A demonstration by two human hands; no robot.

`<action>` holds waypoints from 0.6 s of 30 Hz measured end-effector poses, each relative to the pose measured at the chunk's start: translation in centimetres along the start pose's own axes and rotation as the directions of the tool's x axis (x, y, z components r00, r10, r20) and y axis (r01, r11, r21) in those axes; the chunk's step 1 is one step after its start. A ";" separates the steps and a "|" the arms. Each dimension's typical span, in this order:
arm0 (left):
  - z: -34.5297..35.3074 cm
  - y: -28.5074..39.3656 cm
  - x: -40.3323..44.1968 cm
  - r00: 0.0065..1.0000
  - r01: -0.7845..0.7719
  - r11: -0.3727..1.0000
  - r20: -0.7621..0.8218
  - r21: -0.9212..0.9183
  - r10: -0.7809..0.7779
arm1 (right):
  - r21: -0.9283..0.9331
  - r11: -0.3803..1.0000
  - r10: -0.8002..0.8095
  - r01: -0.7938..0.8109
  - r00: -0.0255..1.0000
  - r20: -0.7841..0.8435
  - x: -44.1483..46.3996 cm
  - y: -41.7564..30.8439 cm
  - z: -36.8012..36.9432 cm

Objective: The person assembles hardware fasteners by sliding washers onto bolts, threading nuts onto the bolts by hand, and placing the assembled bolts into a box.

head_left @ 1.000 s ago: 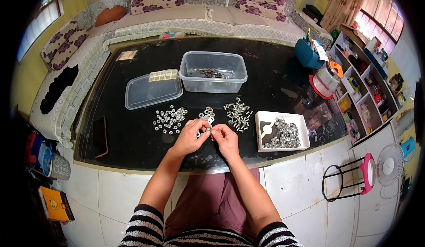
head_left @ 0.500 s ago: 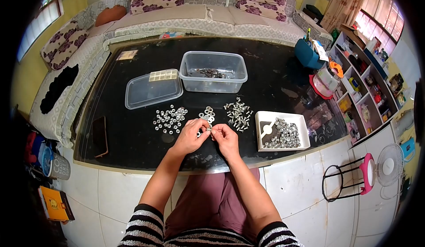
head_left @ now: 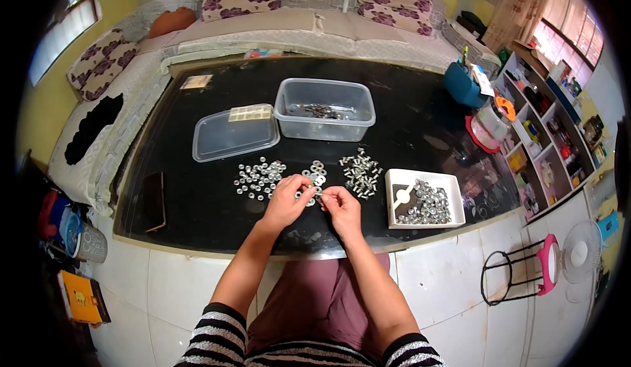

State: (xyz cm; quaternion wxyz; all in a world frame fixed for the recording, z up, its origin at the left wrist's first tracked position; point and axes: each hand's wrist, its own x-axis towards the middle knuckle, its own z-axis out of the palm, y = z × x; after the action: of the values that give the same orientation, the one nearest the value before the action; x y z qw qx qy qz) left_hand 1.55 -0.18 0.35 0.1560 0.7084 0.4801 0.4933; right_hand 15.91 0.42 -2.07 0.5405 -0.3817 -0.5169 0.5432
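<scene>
A long sofa with a pale patterned cover [head_left: 256,42] is seen along the far side of a large, black, glossy rectangular table [head_left: 420,130]. On the table, a deep box of clear plastic [head_left: 325,129] is placed upright, with small dark metal parts [head_left: 319,111] contained in it; its flat lid of clear plastic [head_left: 230,137] is laid just to the left. At the right, a shallow white rectangular tray [head_left: 427,225] is filled largely with silvery metal fasteners [head_left: 432,204]. At the left, a dark, flat phone [head_left: 154,201] is laid near the table edge. Between phone and tray, three loose groups are spread: small silvery nut-like rings [head_left: 259,176], flat silvery washers [head_left: 318,171] and short silvery bolts [head_left: 361,173]. The left hand [head_left: 286,203] and right hand [head_left: 343,212] are held close together at the near side of the washers. A small silvery metal piece [head_left: 319,193] is pinched in the right fingertips; the left fingers are curled beside it, but whether anything is gripped by them cannot be told.
</scene>
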 end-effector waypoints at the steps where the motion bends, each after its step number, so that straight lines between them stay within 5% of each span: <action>1: 0.0 -0.2 0.1 1.000 -0.029 0.999 -0.011 -0.018 0.029 | 0.032 0.999 0.003 -0.003 1.000 0.008 0.1 0.2 -0.1; 9: -1.8 -0.7 -0.1 0.967 0.212 0.974 -0.128 -0.075 -0.221 | 0.014 1.000 0.020 -0.020 1.000 0.010 0.1 0.0 0.0; 18: -9.3 -0.8 -2.0 0.921 0.390 0.881 -0.139 0.269 -0.365 | 0.004 1.000 0.007 -0.007 1.000 -0.008 0.0 -0.4 0.0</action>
State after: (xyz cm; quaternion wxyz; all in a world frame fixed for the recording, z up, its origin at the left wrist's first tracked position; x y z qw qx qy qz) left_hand -6.89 -3.82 3.03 0.1226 0.5950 0.6824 0.4065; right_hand 15.95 0.40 -1.71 0.5415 -0.3845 -0.5124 0.5443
